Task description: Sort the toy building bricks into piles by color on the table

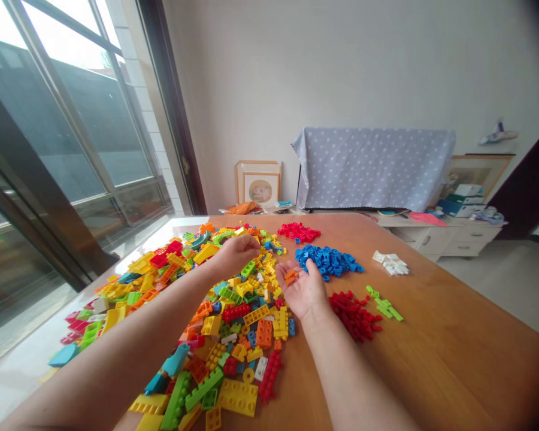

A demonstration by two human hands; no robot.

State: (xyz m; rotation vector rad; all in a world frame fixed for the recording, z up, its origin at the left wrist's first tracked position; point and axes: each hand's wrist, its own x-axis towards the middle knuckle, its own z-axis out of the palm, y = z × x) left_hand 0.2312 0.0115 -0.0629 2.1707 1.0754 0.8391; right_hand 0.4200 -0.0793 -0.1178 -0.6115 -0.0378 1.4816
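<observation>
My left hand (237, 255) is over the far part of a mixed pile of plastic building bricks (238, 404), its fingers bent together. Whatever they might pinch cannot be made out. Beside the pile's right edge, my right hand (306, 294) is turned palm up and cupped, with small orange building bricks (291, 276) resting in it. Just beyond that hand lies a heap of blue bricks (330, 261). Dark red bricks (354, 317) are heaped to the right of my right wrist. My left forearm hides part of the mixed pile.
Pinkish-red bricks (299, 231) form a group near the table's far edge. White bricks (391, 263) and light green bricks (385, 304) lie at the right on the wooden table (458, 335). Behind it stands a low white cabinet (465, 236); windows are at left.
</observation>
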